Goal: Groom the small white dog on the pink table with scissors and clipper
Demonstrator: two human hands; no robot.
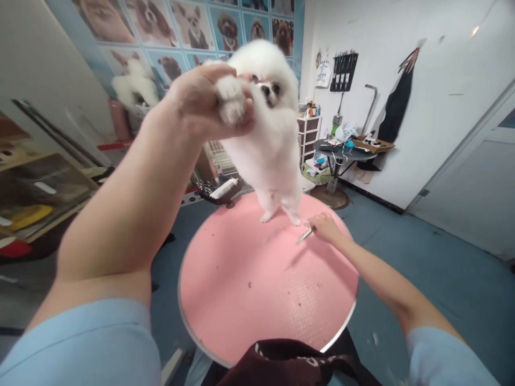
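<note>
A small fluffy white dog (270,134) stands upright on its hind legs on a round pink grooming table (241,289). My left hand (201,102) is raised high and closed around the dog's front paws, holding them up by its face. My right hand (325,228) is low at the table's far right edge, next to the dog's hind feet, closed on a thin metal tool (304,235) that points down to the left; I cannot tell what kind of tool it is.
A dark cloth (289,364) lies at the table's near edge. Behind stand a black round side table (341,153) with clutter, a white drawer unit (309,134), a wire cage (219,163) and a wall of dog photos (193,27). Blue floor (422,268) surrounds the table.
</note>
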